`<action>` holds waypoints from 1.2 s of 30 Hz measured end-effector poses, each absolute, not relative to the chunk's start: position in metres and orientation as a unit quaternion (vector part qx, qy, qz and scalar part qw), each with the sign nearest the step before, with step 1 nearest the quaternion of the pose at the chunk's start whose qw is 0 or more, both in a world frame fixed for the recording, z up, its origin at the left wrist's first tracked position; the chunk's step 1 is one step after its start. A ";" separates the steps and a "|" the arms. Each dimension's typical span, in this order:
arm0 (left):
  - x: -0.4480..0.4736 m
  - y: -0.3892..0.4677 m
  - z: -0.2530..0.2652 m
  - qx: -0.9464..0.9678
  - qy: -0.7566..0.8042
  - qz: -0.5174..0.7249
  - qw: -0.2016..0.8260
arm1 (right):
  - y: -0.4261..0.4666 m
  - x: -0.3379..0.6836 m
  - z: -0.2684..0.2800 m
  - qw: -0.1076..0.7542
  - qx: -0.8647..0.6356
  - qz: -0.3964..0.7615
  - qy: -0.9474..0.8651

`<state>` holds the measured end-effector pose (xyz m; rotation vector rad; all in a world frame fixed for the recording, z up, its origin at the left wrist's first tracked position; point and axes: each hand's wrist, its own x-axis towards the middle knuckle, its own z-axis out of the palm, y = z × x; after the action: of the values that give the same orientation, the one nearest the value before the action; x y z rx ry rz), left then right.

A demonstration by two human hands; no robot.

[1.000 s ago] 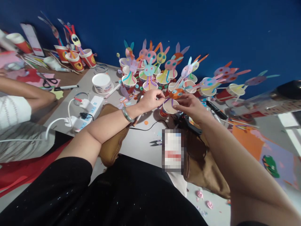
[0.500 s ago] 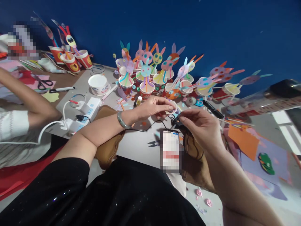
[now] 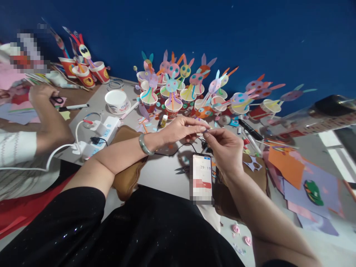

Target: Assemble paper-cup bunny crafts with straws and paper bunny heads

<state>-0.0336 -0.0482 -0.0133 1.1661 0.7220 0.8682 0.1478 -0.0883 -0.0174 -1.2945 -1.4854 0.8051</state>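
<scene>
My left hand [image 3: 182, 129], with a bangle on the wrist, is pinched closed over the table. My right hand [image 3: 226, 148] is pinched closed too, its fingertips meeting those of the left. Something small and dark shows where they meet, but the fingers hide most of it. A pale rounded piece [image 3: 200, 123] is partly visible behind the left fingers; whether it is held I cannot tell. Below the hands lies a phone [image 3: 202, 177] with its screen lit. Dark pointed blades [image 3: 182, 170] stick out beside it, and a black cable [image 3: 178, 148] runs under the left hand.
Several paper cups [image 3: 174, 107] with colourful rabbit faces stand along the blue wall. To the left are a white tub [image 3: 117, 102], a power strip [image 3: 107, 128] and another person's arm [image 3: 52, 122]. On the right lie a black marker [image 3: 250, 129] and orange paper [image 3: 286, 167].
My right hand has moved left and its fingertips have come to those of my left hand. The other person's hand has come into view at the left, by the dark scissor handles.
</scene>
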 end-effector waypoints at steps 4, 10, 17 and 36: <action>-0.033 -0.048 -0.015 0.505 0.318 0.390 0.701 | -0.090 0.158 -0.018 0.460 -0.533 0.145 -0.696; -0.033 -0.051 -0.009 0.504 0.348 0.343 0.713 | -0.082 0.189 -0.029 0.299 -0.465 -0.138 -0.822; -0.034 -0.052 -0.007 0.529 0.350 0.323 0.703 | -0.081 0.196 -0.040 0.270 -0.348 -0.272 -0.855; -0.035 -0.045 -0.007 0.528 0.401 0.349 0.662 | -0.076 0.227 -0.012 0.083 -0.619 -0.071 -0.778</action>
<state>-0.0350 -0.0447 -0.0073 1.1947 0.9075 0.7889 0.2268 -0.0757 -0.0118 -1.8471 -2.3236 -0.2112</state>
